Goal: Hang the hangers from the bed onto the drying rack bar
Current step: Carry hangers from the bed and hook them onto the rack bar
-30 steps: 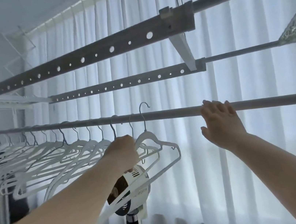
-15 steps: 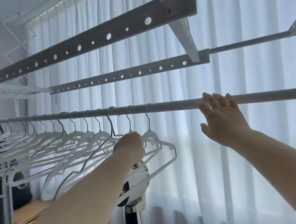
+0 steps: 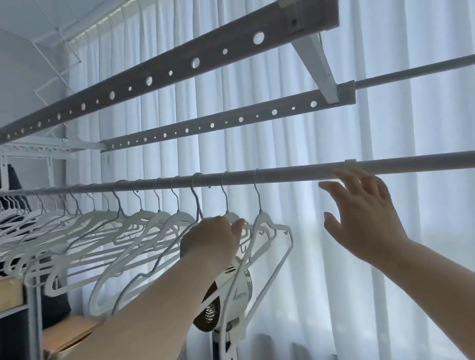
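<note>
Several white hangers (image 3: 132,229) hang in a row by their metal hooks on the grey drying rack bar (image 3: 290,172). The rightmost hanger (image 3: 272,233) hangs hooked on the bar just right of my left hand (image 3: 211,239). That hand is raised under the bar, and its curled fingers hold the top of the neighbouring hanger (image 3: 231,216). My right hand (image 3: 362,216) is further right, open with the fingers spread. Its fingertips are right below the bar.
Two perforated rails, a near one (image 3: 171,72) and a far one (image 3: 221,122), run above the bar. A white curtain (image 3: 351,270) covers the window behind. A standing fan (image 3: 235,297) is below the hangers. A shelf unit (image 3: 0,314) stands at the left.
The rightmost hanger's hook, held above the bar a second ago, now sits on the bar. My right hand has slipped from on the bar to just below it.
</note>
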Action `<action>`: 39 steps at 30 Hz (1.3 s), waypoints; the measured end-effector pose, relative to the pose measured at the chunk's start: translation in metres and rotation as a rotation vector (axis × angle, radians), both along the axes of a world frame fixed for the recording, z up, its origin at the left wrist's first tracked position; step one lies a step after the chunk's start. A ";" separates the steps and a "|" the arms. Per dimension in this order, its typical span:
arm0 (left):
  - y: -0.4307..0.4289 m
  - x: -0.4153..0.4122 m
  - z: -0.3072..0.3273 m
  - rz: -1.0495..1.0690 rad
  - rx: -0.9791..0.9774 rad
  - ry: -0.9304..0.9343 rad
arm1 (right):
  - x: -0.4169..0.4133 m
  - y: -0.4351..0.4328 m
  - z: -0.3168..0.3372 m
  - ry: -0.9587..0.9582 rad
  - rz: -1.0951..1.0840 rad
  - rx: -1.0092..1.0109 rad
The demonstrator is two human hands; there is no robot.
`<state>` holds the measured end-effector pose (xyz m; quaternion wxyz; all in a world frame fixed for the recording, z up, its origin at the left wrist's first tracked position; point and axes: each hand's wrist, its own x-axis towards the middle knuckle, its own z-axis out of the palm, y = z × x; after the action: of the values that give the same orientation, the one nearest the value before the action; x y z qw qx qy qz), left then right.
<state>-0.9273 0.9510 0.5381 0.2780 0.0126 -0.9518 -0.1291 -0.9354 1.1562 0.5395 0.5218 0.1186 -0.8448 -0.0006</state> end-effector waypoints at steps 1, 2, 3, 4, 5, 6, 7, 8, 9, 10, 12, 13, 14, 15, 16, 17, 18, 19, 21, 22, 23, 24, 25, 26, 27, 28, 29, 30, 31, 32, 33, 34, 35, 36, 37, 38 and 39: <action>-0.005 0.006 0.000 -0.004 0.008 0.035 | 0.004 -0.007 -0.002 -0.015 0.021 -0.030; -0.012 0.012 -0.001 -0.008 0.018 0.068 | 0.010 -0.014 -0.001 -0.034 0.034 -0.068; -0.020 0.019 -0.003 -0.013 0.027 0.096 | 0.017 -0.021 -0.001 -0.076 0.049 -0.086; -0.028 0.027 -0.005 -0.019 0.030 0.121 | 0.022 -0.027 0.000 -0.123 0.069 -0.079; -0.037 0.036 -0.006 -0.020 0.025 0.146 | 0.027 -0.034 0.002 -0.164 0.100 -0.074; -0.048 0.046 -0.008 -0.021 0.015 0.169 | 0.035 -0.042 0.005 -0.201 0.124 -0.080; -0.059 0.057 -0.008 -0.021 0.007 0.192 | 0.044 -0.053 0.009 -0.223 0.146 -0.097; -0.072 0.069 -0.009 -0.019 0.003 0.204 | 0.053 -0.064 0.014 -0.246 0.155 -0.124; -0.086 0.083 -0.010 -0.011 0.000 0.213 | 0.062 -0.076 0.019 -0.267 0.157 -0.152; -0.101 0.098 -0.012 0.008 0.000 0.220 | 0.070 -0.089 0.022 -0.282 0.174 -0.180; -0.134 0.132 -0.021 0.059 0.008 0.225 | 0.088 -0.119 0.026 -0.308 0.243 -0.231; -0.152 0.151 -0.028 0.086 0.019 0.217 | 0.098 -0.137 0.025 -0.326 0.278 -0.239; -0.170 0.171 -0.037 0.119 0.035 0.196 | 0.109 -0.156 0.021 -0.345 0.310 -0.224; -0.188 0.194 -0.048 0.156 0.054 0.171 | 0.120 -0.179 0.013 -0.370 0.339 -0.186; -0.207 0.217 -0.060 0.197 0.072 0.138 | 0.133 -0.203 0.003 -0.401 0.367 -0.135; -0.227 0.241 -0.073 0.242 0.087 0.109 | 0.147 -0.228 -0.006 -0.437 0.402 -0.091; -0.247 0.267 -0.085 0.295 0.103 0.071 | 0.163 -0.253 -0.016 -0.474 0.449 -0.066; -0.268 0.295 -0.098 0.352 0.123 0.040 | 0.181 -0.278 -0.025 -0.513 0.499 -0.045; -0.310 0.352 -0.125 0.467 0.205 -0.021 | 0.217 -0.327 -0.043 -0.571 0.596 0.027; -0.330 0.382 -0.138 0.529 0.258 -0.044 | 0.234 -0.350 -0.053 -0.608 0.642 0.071; -0.349 0.413 -0.153 0.594 0.299 -0.053 | 0.252 -0.372 -0.063 -0.640 0.689 0.111; -0.366 0.444 -0.167 0.661 0.335 -0.062 | 0.268 -0.396 -0.073 -0.663 0.735 0.153; -0.382 0.474 -0.182 0.724 0.371 -0.071 | 0.285 -0.420 -0.085 -0.683 0.778 0.192; -0.396 0.504 -0.197 0.789 0.407 -0.092 | 0.301 -0.442 -0.098 -0.706 0.818 0.229; -0.408 0.533 -0.212 0.856 0.435 -0.111 | 0.319 -0.464 -0.111 -0.730 0.861 0.266; -0.419 0.562 -0.226 0.921 0.460 -0.133 | 0.337 -0.487 -0.124 -0.749 0.906 0.305; -0.427 0.590 -0.239 0.987 0.481 -0.147 | 0.355 -0.509 -0.137 -0.775 0.949 0.342; -0.435 0.617 -0.254 1.048 0.508 -0.161 | 0.373 -0.530 -0.149 -0.797 0.987 0.382; -0.441 0.642 -0.268 1.105 0.532 -0.159 | 0.391 -0.551 -0.160 -0.822 1.025 0.415; -0.444 0.666 -0.282 1.163 0.557 -0.160 | 0.409 -0.572 -0.170 -0.851 1.066 0.448; -0.446 0.688 -0.296 1.221 0.594 -0.169 | 0.425 -0.592 -0.180 -0.877 1.107 0.477; -0.447 0.710 -0.311 1.269 0.641 -0.175 | 0.442 -0.613 -0.192 -0.900 1.135 0.512; -0.447 0.724 -0.322 1.310 0.687 -0.182 | 0.452 -0.627 -0.202 -0.910 1.149 0.533; -0.448 0.746 -0.337 1.367 0.735 -0.196 | 0.470 -0.649 -0.217 -0.920 1.167 0.590; -0.448 0.762 -0.348 1.420 0.765 -0.208 | 0.484 -0.665 -0.230 -0.931 1.176 0.645; -0.451 0.778 -0.357 1.473 0.793 -0.213 | 0.498 -0.681 -0.242 -0.952 1.193 0.690; -0.460 0.795 -0.367 1.531 0.808 -0.216 | 0.515 -0.702 -0.257 -0.988 1.218 0.732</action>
<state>-0.1319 0.4914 0.1708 0.1710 0.7586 -0.5841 -0.2325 -0.4206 0.4539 0.2828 -0.0666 0.6979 -0.7107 0.0587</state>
